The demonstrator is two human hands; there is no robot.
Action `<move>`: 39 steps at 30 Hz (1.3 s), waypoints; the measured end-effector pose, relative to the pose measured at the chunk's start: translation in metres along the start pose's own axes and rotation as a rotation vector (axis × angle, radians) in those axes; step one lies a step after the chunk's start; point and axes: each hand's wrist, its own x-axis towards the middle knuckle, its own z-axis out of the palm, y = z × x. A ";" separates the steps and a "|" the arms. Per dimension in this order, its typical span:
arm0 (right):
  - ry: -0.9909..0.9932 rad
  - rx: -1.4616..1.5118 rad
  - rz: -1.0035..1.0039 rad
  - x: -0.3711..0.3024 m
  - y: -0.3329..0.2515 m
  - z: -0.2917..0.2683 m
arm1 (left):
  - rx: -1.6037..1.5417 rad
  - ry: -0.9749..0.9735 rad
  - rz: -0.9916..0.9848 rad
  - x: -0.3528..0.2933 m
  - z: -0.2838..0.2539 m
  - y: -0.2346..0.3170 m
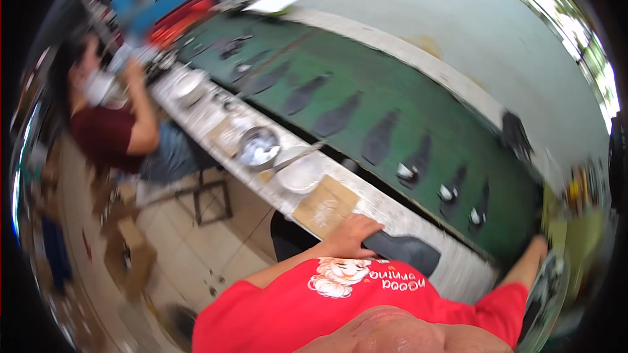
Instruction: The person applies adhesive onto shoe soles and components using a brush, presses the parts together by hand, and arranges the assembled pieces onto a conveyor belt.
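A dark grey, sole-shaped piece lies on the narrow pale bench close in front of me. My left hand is closed at its left end, with a finger and the thumb on either side of it. Beside that hand is a brown sheet with whitish smears. My right arm stretches far to the right, where my right hand is beside a greenish-yellow box and a cluttered pile. Its fingers are blurred and hidden, and what it touches cannot be made out.
Along the green worktop lie several dark sole-shaped pieces, some with small white and black bundles. White tubs and a metal bowl stand on the bench. A co-worker sits at the left. A stool stands nearby.
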 end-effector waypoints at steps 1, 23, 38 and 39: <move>-0.061 0.048 -0.123 -0.023 -0.056 -0.017 | 0.099 0.013 -0.071 -0.012 0.003 0.011; 0.042 -0.033 0.033 -0.021 -0.026 -0.027 | 0.094 -0.041 -0.012 -0.006 0.006 -0.001; 0.041 0.114 -0.199 0.029 -0.085 -0.073 | 0.097 -0.055 -0.078 -0.008 0.011 0.002; 0.197 0.576 -0.823 0.056 -0.030 -0.046 | 0.095 -0.039 -0.062 -0.011 0.009 0.003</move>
